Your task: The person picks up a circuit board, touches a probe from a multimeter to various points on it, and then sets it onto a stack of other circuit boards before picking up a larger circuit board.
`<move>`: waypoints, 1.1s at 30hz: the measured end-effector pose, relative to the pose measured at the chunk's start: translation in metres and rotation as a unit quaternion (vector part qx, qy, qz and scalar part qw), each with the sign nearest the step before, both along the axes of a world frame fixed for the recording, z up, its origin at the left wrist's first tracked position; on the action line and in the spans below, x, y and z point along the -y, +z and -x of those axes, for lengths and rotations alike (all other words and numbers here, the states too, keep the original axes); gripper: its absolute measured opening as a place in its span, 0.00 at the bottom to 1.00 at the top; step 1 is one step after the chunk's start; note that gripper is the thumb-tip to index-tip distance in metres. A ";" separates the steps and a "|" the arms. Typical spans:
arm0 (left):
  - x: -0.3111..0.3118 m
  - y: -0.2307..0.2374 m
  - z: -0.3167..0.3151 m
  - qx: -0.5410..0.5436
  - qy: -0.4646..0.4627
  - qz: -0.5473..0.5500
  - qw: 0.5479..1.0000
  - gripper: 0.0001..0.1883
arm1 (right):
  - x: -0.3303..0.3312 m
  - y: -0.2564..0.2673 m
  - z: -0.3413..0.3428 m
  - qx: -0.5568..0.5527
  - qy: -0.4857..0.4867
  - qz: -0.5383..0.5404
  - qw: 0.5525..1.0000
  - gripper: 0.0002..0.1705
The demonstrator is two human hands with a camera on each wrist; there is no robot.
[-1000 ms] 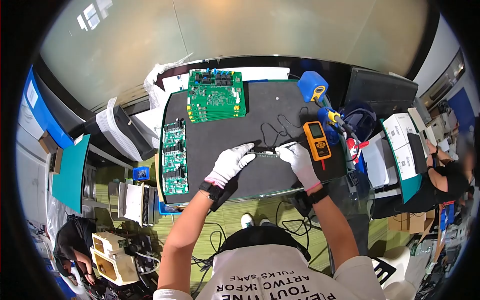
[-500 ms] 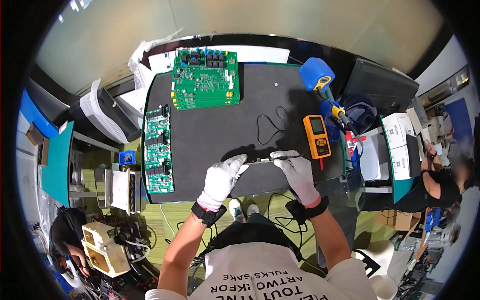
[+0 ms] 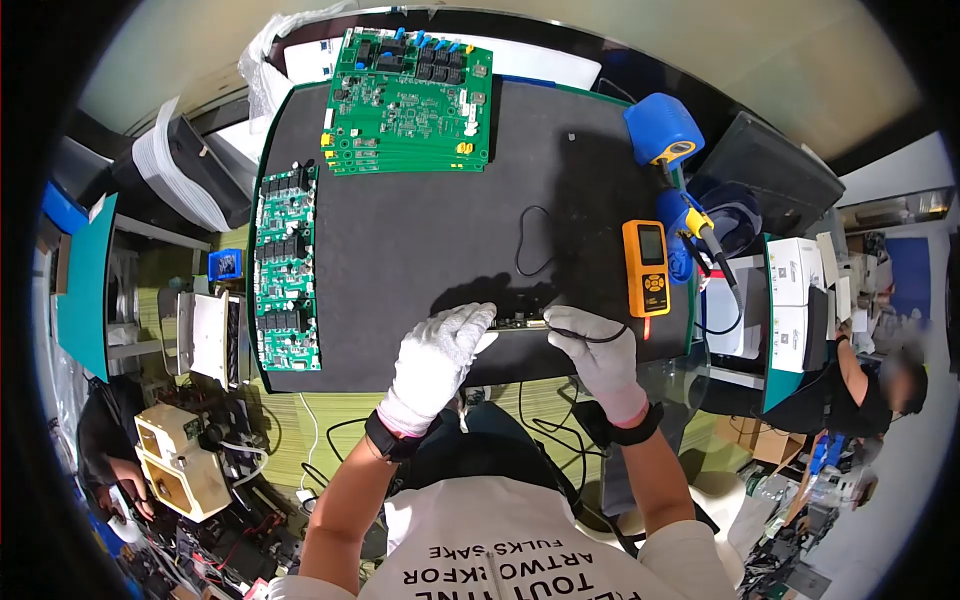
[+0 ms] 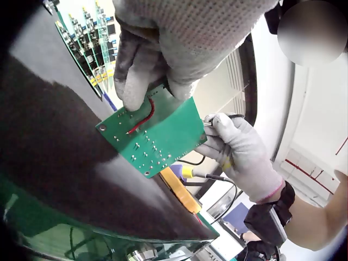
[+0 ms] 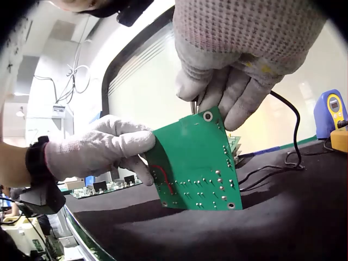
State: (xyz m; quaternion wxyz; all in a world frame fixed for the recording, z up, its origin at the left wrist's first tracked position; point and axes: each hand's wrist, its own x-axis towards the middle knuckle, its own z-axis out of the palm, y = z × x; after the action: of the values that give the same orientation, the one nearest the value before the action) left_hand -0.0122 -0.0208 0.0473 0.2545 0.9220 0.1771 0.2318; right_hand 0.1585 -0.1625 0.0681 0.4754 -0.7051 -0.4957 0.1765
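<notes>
A small green circuit board (image 4: 168,130) is held on edge over the dark mat, its soldered side with a short red wire (image 4: 144,118) facing the person. In the head view it shows as a thin strip (image 3: 520,323). The gloved left hand (image 3: 437,362) pinches one end between thumb and fingers. At the other end, the gloved right hand (image 3: 598,362) grips a thin metal-tipped piece with a black cable (image 5: 288,103), its tip against the board's edge (image 5: 198,130). Whether the right fingers also pinch the board is hard to tell.
Large green boards (image 3: 410,110) lie stacked at the back left of the mat (image 3: 420,230); smaller boards (image 3: 287,265) line the left edge. On the right are an orange meter (image 3: 646,268) and a blue soldering station (image 3: 664,130). Another person (image 3: 870,385) is at far right.
The head view has shifted, so the table sits higher and further left. Both hands still hold the board, which now looks more edge-on than a second ago. The black cable has moved with the right hand.
</notes>
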 end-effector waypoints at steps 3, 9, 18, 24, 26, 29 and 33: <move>0.001 0.003 0.001 0.006 -0.002 0.006 1.000 0.21 | -0.002 0.003 0.000 0.007 0.011 0.007 1.000 0.10; 0.002 0.000 0.002 0.011 -0.001 0.012 1.000 0.21 | -0.002 0.012 0.002 0.001 0.020 0.073 0.997 0.08; 0.003 0.000 0.002 0.011 0.001 0.006 1.000 0.21 | -0.002 0.014 0.005 0.072 0.025 0.093 0.993 0.09; 0.004 -0.001 0.003 0.017 0.001 0.007 1.000 0.21 | -0.002 0.017 0.005 0.078 0.020 0.100 0.992 0.10; 0.004 -0.001 0.002 0.017 0.001 0.004 1.000 0.21 | -0.002 0.017 0.005 0.079 0.018 0.101 0.992 0.10; 0.004 0.001 0.001 0.018 0.001 0.004 1.000 0.21 | -0.003 0.012 0.005 0.093 0.003 0.093 0.991 0.09; 0.003 0.003 0.002 0.013 0.002 -0.001 1.000 0.21 | -0.002 0.012 0.007 0.077 0.003 0.094 0.993 0.11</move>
State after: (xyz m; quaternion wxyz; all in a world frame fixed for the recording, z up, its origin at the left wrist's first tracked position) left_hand -0.0137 -0.0243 0.0500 0.2553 0.9188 0.1756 0.2448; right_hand 0.1513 -0.1608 0.0803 0.3671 -0.7566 -0.5141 0.1688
